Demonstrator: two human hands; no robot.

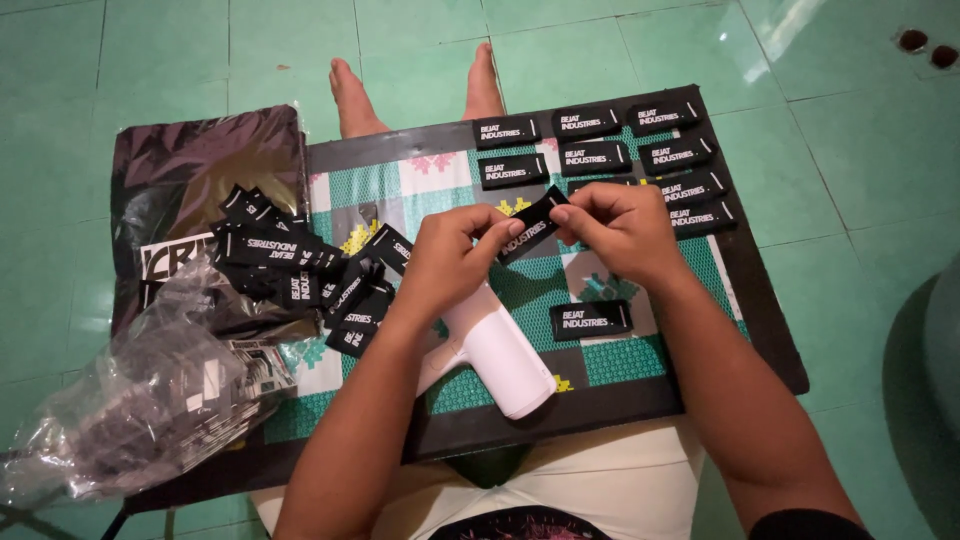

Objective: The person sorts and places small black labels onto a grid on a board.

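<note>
At the far left, one crinkled clear plastic bag [130, 410] lies on the green tiled floor [60, 200], its contents too blurred to count. Behind it sits one dark glossy packet [200, 160], partly covered by a loose pile of black labels [300, 275]; they overlap so much that their number cannot be told. The pile spills onto the patterned board [610, 365] that serves as the surface across the person's lap.

The left hand [445, 260] has its fingers [500, 238] pinched together on the lower left end of one black label [530, 225]. This held label hangs just above the middle of the surface, between the two hands, its long axis tilted, running from lower left up to upper right. The hands cover both of its ends. Under the left wrist lies one white handheld tool [500, 355], its upper part hidden by the hand, its body pointing toward lower right.

The right hand [625, 230] has its fingers [570, 215] clamped on the upper right end of the same label. Below it one single label [590, 320] lies flat, long axis left to right. At the far end of the surface eight labels lie in rows [600, 155], one of them largely hidden behind the right hand. Two bare feet [420, 90] show beyond the surface's far edge.
</note>
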